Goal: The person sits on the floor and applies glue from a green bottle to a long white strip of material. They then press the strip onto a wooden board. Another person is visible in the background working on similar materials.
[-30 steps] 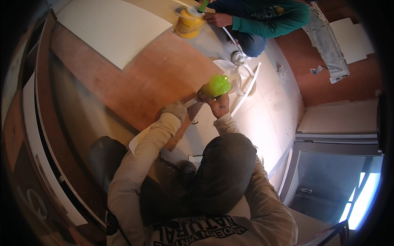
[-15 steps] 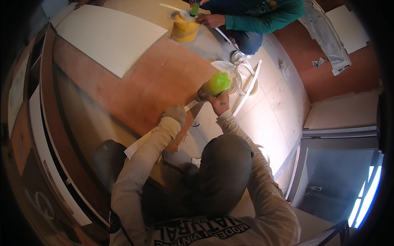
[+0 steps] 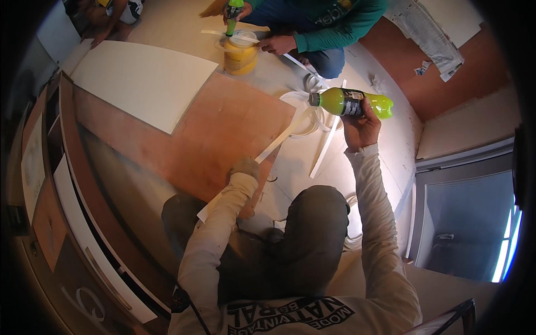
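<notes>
My right hand (image 3: 363, 129) is wrapped round a green plastic bottle (image 3: 382, 105) with a dark label, held nearly level with its dark cap end to the left. My left hand (image 3: 244, 166) is closed round a long, thin white strip (image 3: 277, 143). One end of the strip sticks out below my left forearm; the other reaches up close under the bottle's cap end. A reddish-brown board (image 3: 223, 123) lies beside and beneath the strip. My left fingers are partly hidden by the back of the hand.
Coils of white strip (image 3: 296, 131) lie on the floor ahead. A co-worker in a green sleeve (image 3: 340, 34) holds another green bottle (image 3: 232, 17) over a yellow bucket (image 3: 240, 60). A white panel (image 3: 145, 78) lies far left; another person's hand touches it. A long cabinet (image 3: 92, 206) edges the left.
My right hand has moved right and away from the strip, turning the bottle sideways so its label shows. The left hand still holds the strip. The co-worker's bottle now stands lower left.
</notes>
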The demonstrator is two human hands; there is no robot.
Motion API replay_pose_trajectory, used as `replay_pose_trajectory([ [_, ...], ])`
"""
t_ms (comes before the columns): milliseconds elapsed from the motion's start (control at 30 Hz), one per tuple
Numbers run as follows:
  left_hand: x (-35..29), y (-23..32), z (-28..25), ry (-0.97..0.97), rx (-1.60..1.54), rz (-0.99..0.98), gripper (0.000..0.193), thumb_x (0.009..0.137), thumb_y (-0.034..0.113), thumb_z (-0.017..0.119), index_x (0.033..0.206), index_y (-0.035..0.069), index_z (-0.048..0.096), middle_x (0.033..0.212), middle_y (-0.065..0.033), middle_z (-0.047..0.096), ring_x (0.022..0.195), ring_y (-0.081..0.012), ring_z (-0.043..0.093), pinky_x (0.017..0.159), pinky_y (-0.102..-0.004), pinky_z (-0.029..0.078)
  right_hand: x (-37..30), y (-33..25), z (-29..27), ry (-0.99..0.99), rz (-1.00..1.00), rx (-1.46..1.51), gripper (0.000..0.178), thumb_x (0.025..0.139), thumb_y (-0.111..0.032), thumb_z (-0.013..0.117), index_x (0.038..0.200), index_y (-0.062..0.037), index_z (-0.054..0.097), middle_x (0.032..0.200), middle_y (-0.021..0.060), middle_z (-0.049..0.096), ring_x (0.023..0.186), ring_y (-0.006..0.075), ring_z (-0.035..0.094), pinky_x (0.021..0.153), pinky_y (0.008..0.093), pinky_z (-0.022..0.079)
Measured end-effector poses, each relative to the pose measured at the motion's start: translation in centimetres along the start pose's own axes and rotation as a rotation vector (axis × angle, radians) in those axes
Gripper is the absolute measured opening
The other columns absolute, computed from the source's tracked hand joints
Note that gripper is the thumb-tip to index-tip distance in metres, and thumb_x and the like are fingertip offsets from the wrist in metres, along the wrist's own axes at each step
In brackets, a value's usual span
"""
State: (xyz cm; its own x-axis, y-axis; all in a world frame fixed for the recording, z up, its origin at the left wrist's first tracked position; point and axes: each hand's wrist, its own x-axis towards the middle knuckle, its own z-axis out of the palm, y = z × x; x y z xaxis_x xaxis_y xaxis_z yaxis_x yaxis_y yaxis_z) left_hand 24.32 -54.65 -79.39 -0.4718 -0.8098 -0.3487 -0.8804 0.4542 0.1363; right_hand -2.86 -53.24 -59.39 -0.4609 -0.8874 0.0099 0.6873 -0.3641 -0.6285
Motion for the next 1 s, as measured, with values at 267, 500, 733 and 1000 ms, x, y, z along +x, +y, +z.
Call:
replay_pose_trajectory([
  [267, 0.7, 0.3, -2.6, -0.096, -0.043, 0.065, 0.023, 0.090, 0.019, 0.057, 0.105, 0.009, 0.072, 0.108, -0.0123, 0.070, 0.097, -0.0343, 0.069, 0.070, -0.0502, 0.058, -5.3, -4.5, 8.3, 0.249, -0.041, 0.236, 0.036, 0.094, -0.019, 0.058, 0.123, -0.0006, 0.046, 0.125, 0.0188, 0.055, 0.121, 0.0383, 0.051, 0.110, 0.0613, 0.030],
  [500, 0.7, -1.4, -0.6, -0.040, -0.190, 0.031, 0.028, 0.093, 0.025, 0.052, 0.104, 0.009, 0.071, 0.105, -0.0143, 0.070, 0.094, -0.0340, 0.070, 0.077, -0.0494, 0.057, -6.3, -4.7, 10.8, 0.330, -0.082, 0.190, 0.038, 0.092, -0.019, 0.060, 0.123, 0.0001, 0.047, 0.123, 0.0184, 0.056, 0.119, 0.0376, 0.053, 0.109, 0.0609, 0.032],
  [733, -0.3, -2.1, 0.7, 0.039, -0.268, -0.027, 0.032, 0.090, 0.024, 0.056, 0.116, 0.004, 0.060, 0.104, -0.0154, 0.069, 0.096, -0.0326, 0.069, 0.074, -0.0461, 0.056, -1.9, 1.8, -0.3, 0.462, -0.028, 0.076, 0.034, 0.090, -0.017, 0.060, 0.119, -0.0023, 0.051, 0.122, 0.0176, 0.058, 0.114, 0.0376, 0.055, 0.105, 0.0616, 0.035],
  [1000, -3.1, -4.5, 1.0, -0.029, -0.207, -0.123, 0.027, 0.090, 0.021, 0.056, 0.112, 0.006, 0.060, 0.111, -0.0153, 0.066, 0.100, -0.0328, 0.067, 0.077, -0.0463, 0.057, -2.9, 8.8, -9.5, 0.610, 0.141, 0.052, 0.038, 0.094, -0.022, 0.055, 0.126, -0.0044, 0.050, 0.126, 0.0157, 0.056, 0.120, 0.0357, 0.053, 0.108, 0.0600, 0.032],
])
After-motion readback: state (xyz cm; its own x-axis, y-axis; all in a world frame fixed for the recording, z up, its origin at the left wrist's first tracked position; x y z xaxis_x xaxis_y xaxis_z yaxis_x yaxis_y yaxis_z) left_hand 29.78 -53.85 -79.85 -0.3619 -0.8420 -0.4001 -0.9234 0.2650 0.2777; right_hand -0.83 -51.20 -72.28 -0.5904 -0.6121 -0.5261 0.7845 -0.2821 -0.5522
